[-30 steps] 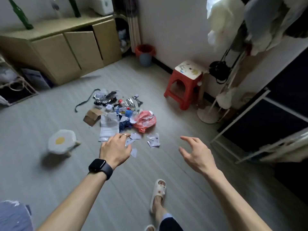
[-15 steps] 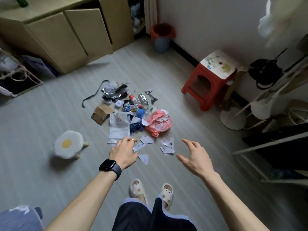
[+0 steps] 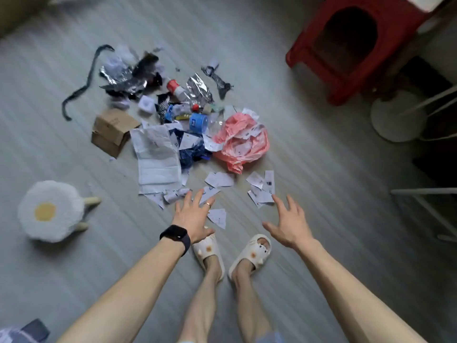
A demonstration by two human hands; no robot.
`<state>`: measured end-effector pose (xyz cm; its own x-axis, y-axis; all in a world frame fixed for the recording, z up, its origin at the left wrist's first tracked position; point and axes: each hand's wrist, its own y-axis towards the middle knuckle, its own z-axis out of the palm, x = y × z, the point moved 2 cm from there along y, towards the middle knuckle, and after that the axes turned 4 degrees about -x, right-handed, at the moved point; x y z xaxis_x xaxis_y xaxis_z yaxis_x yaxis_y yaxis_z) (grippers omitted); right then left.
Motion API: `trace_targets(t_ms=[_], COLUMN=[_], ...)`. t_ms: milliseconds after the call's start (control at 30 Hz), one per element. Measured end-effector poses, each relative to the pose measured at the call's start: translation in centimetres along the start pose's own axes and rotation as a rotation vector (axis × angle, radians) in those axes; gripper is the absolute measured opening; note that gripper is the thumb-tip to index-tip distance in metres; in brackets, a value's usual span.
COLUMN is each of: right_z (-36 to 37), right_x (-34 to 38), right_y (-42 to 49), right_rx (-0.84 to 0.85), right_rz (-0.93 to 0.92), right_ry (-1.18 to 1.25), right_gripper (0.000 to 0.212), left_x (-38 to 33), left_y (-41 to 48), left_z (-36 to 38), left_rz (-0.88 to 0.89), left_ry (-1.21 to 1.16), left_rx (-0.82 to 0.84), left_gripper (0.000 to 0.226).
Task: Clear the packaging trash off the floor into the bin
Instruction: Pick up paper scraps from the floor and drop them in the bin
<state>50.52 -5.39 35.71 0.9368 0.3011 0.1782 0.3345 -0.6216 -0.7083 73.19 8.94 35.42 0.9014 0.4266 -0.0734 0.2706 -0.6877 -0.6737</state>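
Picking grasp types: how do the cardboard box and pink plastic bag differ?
The cardboard box is brown with flat faces and edges; the pink plastic bag is crumpled and shapeless. The box sits at the left of the trash pile, the bag at the right. Paper slips lie on the bag, none on the box. Both rest on the floor.

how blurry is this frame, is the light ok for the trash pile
Head view: motion blur smears the floor grain and the foil wrappers at the pile's far side; the pink bag and paper scraps by the left hand and right hand are legible; light dim and soft, no hard glare; wide-angle stretch at the red stool.
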Motion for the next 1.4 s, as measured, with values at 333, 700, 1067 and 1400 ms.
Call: trace_targets(t_ms=[333, 700, 1067, 1400], right_z=[21.1, 27.1, 28.2, 28.1], right_x=[-6.1, -4.9, -2.3, -2.8], right_y=[24.3, 33.0, 31.7, 32.7], right_rx=[0.007, -0.142, -0.204, -0.287], right_rz=[0.145, 0.167, 0.017, -0.161], right_ry=[-0.059, 0.029, -0.012, -0.002], right_gripper=[0.095, 0.103, 0.057, 0.035], left_x=[2.3, 4.2, 3.4, 3.5], left_y=[21.8, 32.1, 33.0, 32.3], left_z=[25.5, 29.2, 30.6, 30.3], left_rz=[0.039, 0.085, 0.31, 0.451], left_ry=[0.106, 0.059, -0.03, 0.168], left_rx=[0.067, -0.076, -0.466, -0.377], left_gripper=[0.122, 0.142, 0.049, 0.056])
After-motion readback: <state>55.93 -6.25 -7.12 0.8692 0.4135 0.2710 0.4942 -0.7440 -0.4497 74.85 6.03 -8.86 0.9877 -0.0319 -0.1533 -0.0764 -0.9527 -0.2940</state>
